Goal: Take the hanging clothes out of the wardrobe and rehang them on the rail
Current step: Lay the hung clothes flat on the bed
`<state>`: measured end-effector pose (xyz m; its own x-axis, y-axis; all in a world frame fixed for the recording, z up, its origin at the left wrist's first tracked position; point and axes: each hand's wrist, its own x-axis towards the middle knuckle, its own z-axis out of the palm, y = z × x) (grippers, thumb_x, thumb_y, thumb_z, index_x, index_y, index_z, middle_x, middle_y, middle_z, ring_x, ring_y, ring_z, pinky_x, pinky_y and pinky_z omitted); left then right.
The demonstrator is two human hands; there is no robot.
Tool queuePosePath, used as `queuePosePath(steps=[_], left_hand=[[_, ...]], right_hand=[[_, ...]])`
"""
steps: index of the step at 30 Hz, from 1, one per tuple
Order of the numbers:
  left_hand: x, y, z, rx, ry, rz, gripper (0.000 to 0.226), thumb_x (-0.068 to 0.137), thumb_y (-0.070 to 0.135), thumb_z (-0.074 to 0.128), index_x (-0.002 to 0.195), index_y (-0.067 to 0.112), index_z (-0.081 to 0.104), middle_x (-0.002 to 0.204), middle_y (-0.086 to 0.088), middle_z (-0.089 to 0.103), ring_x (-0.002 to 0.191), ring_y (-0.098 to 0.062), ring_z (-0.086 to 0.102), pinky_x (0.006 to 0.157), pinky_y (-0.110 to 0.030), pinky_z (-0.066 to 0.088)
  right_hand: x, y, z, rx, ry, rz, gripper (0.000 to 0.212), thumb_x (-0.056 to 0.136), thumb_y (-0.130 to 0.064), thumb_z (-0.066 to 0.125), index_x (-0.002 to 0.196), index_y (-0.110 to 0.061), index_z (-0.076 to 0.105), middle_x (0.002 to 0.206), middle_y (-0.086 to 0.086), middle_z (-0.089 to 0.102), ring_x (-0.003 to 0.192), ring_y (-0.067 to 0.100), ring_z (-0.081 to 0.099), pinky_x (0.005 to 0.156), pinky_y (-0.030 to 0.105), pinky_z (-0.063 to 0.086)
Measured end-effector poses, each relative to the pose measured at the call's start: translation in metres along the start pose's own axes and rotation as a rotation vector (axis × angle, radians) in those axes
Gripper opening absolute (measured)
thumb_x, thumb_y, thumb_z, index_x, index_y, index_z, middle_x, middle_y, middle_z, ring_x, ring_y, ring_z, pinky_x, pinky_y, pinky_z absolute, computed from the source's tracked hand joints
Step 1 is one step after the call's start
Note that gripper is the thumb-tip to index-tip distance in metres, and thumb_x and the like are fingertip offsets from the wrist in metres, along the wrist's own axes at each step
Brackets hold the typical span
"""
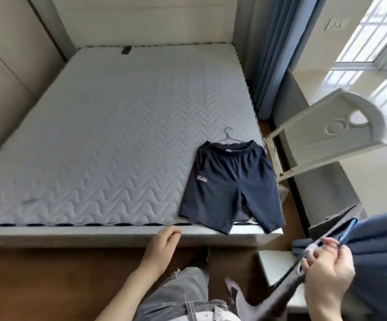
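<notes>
Where our right hand's [327, 267] fingers [309, 260] curl round a dark rod [287, 274], a blue hanger [349, 229] carrying a navy garment [384, 251] sits just beside them; we cannot tell whether that rod is the rail. Our left hand [162, 246] hangs relaxed, grasping nothing, near the mattress [95, 123] edge. Navy shorts [232, 179] on a wire hanger [228, 133] lie flat on the mattress's right side. We judge one piece is being hung; next, the shorts need lifting by the hook.
</notes>
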<state>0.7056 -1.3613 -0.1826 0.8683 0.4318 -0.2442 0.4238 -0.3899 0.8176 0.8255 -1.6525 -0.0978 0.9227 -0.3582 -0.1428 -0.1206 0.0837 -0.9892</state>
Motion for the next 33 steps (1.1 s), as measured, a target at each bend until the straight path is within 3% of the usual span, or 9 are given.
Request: queuePosePath(steps=[2,6,13,17,20,23,28,33], left_hand=[[-0.036,-0.023,-0.021,-0.008,0.065,-0.060,0.016,0.094,0.023,0.051,0.096,0.029,0.065,0.102,0.007,0.069,0.098,-0.006,0.064,0.089,-0.029,0.050],[-0.082,-0.053,-0.064,-0.067,0.210,-0.162,0.018,0.097,0.017,0.052,0.097,0.027,0.066,0.104,0.007,0.068,0.100,-0.007,0.063,0.081,-0.017,0.045],[-0.122,-0.100,-0.147,-0.140,0.376,-0.210,0.018,0.097,0.022,0.052,0.104,0.022,0.068,0.105,0.006,0.070,0.101,-0.008,0.064,0.089,-0.027,0.050],[-0.144,-0.152,-0.196,-0.141,0.380,-0.263,0.019,0.097,0.020,0.051,0.103,0.022,0.069,0.103,0.008,0.070,0.100,-0.008,0.065,0.084,-0.022,0.049],[-0.153,-0.198,-0.246,-0.108,0.323,-0.290,0.018,0.097,0.022,0.051,0.103,0.024,0.068,0.104,0.008,0.070,0.102,-0.007,0.064,0.081,-0.017,0.046],[-0.150,-0.232,-0.303,-0.072,0.307,-0.309,0.018,0.097,0.020,0.051,0.102,0.022,0.069,0.105,0.006,0.070,0.103,-0.010,0.064,0.082,-0.020,0.046],[-0.107,-0.256,-0.379,-0.038,0.263,-0.265,0.019,0.098,0.019,0.050,0.103,0.020,0.068,0.104,0.004,0.070,0.102,-0.015,0.064,0.086,-0.031,0.047],[-0.032,-0.257,-0.416,-0.030,0.227,-0.237,0.021,0.099,0.021,0.047,0.109,0.018,0.066,0.107,0.003,0.068,0.103,-0.013,0.062,0.083,-0.024,0.043]], right_hand=[[-0.017,-0.001,-0.002,-0.017,-0.028,0.004,0.034,0.103,-0.010,0.029,0.081,-0.025,0.048,0.055,-0.007,0.039,0.037,-0.003,0.037,0.035,0.013,0.030],[-0.054,-0.007,0.018,-0.029,-0.076,-0.004,0.032,0.103,-0.010,0.029,0.081,-0.025,0.048,0.066,0.001,0.034,0.037,-0.003,0.040,0.036,0.013,0.034],[-0.122,0.001,0.090,0.065,-0.138,-0.052,0.030,0.099,-0.009,0.028,0.082,-0.025,0.048,0.065,0.000,0.034,0.041,-0.001,0.037,0.037,0.016,0.031],[-0.165,0.028,0.140,0.094,-0.143,-0.041,0.031,0.097,-0.009,0.027,0.080,-0.026,0.047,0.053,-0.012,0.039,0.041,0.001,0.034,0.037,0.016,0.027],[-0.198,0.048,0.181,0.083,-0.089,-0.024,0.030,0.097,-0.011,0.028,0.080,-0.026,0.048,0.059,-0.004,0.035,0.041,0.002,0.035,0.038,0.017,0.030],[-0.226,0.056,0.226,0.063,-0.039,-0.001,0.028,0.098,-0.012,0.028,0.082,-0.025,0.046,0.059,-0.005,0.035,0.041,0.002,0.035,0.040,0.017,0.032],[-0.251,0.052,0.299,0.085,-0.009,0.016,0.026,0.100,-0.009,0.026,0.084,-0.020,0.045,0.064,-0.002,0.034,0.043,0.003,0.035,0.041,0.019,0.031],[-0.253,0.057,0.373,0.174,-0.001,0.069,0.029,0.098,-0.001,0.020,0.086,-0.014,0.043,0.061,-0.001,0.027,0.043,0.005,0.028,0.042,0.021,0.024]])
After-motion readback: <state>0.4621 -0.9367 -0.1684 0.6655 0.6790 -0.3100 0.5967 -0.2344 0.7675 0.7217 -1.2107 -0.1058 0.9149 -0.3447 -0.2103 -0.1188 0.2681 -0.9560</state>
